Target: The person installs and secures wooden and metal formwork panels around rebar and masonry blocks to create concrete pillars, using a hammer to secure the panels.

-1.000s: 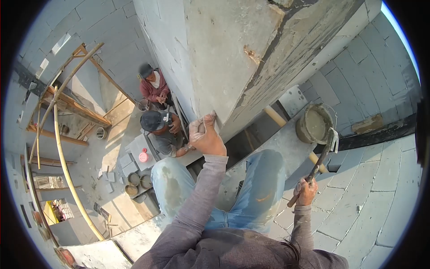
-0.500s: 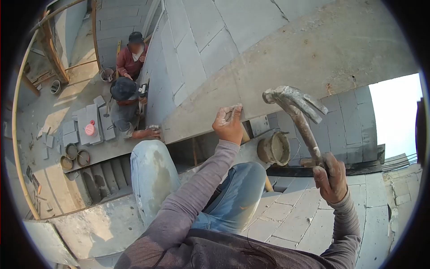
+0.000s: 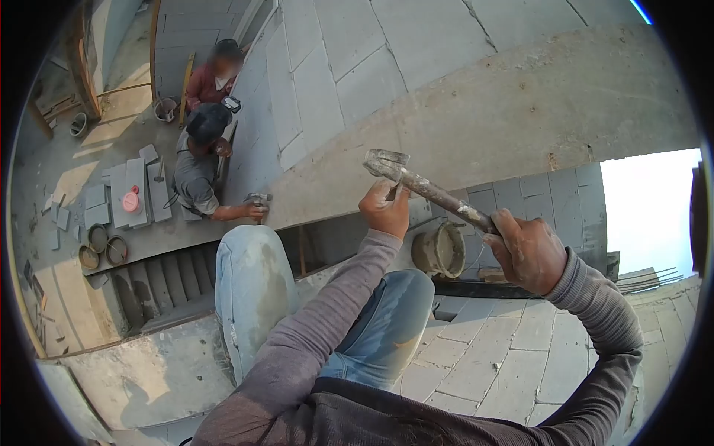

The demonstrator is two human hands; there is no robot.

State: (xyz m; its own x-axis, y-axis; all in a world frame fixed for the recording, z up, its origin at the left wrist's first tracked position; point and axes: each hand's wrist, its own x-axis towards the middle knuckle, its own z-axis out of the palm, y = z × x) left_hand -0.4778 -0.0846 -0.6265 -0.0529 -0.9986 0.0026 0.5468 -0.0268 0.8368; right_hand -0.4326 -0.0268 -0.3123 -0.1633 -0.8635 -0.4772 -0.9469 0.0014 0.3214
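Note:
My right hand (image 3: 529,249) is wrapped round the handle of a worn claw hammer (image 3: 446,199), which slants up to the left. The hammer's head lies just above my left hand (image 3: 387,207), close to its fingertips. My left hand is pinched against the concrete beam (image 3: 476,126); what it holds, if anything, is too small and partly hidden behind the hammer. A mortar-smeared bucket (image 3: 439,251) hangs below and to the right of my left hand.
Two co-workers are at the upper left; the nearer one (image 3: 197,175) reaches a hand with a tool to the beam's lower end. Grey blocks (image 3: 135,186), a pink-lidded container (image 3: 131,201) and small buckets (image 3: 117,250) stand beyond the stairs (image 3: 160,293).
The hammer has swung down and left, its head coming to my left fingertips. My right hand has risen. The view has shifted slightly, and the nearer co-worker has turned.

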